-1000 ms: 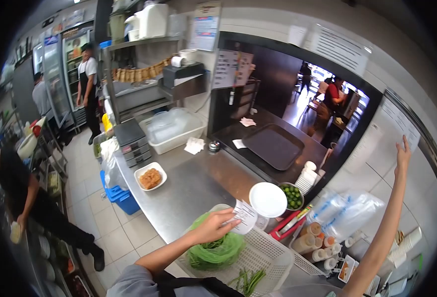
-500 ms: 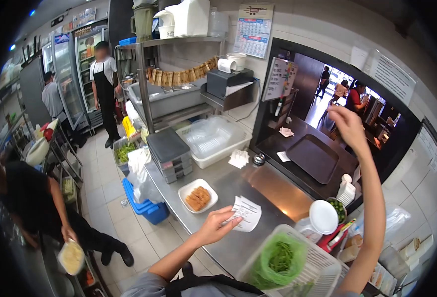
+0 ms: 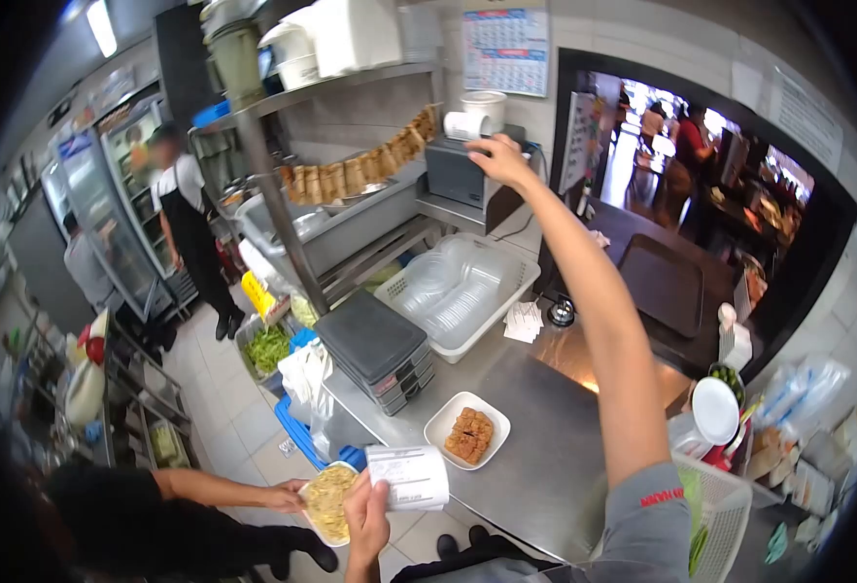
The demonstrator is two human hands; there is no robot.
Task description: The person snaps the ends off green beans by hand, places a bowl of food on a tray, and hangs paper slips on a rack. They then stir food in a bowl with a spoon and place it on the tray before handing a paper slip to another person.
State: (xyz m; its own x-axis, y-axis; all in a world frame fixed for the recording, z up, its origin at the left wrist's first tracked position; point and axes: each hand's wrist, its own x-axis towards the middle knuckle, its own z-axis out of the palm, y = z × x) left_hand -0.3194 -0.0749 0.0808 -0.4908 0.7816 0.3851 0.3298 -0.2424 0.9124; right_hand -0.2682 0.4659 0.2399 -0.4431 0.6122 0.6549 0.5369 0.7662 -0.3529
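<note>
My left hand (image 3: 366, 513) is closed on a white printed receipt (image 3: 409, 478), held up near the counter's front edge. My right hand (image 3: 499, 160) reaches over the dark printer (image 3: 456, 173), beside a white paper roll (image 3: 467, 125); whether its fingers hold anything is too small to tell. On the steel counter (image 3: 535, 486) sits a white square bowl (image 3: 497, 450) with browned, breaded pieces (image 3: 469, 436). Just left of my left hand, a co-worker's hand (image 3: 288, 496) holds a container of pale yellow food (image 3: 328, 500).
Grey stacked boxes (image 3: 375, 345) and a white basket of clear lids (image 3: 458, 291) stand along the counter. A bell (image 3: 562, 311) is near the pass-through with its dark tray (image 3: 660, 282). Another person in a black apron (image 3: 190, 209) stands at the back left.
My right hand has moved left, from before the pass-through to the printer. My left hand has come lower with the receipt. The co-worker has brought the food container up beside it. The view has shifted.
</note>
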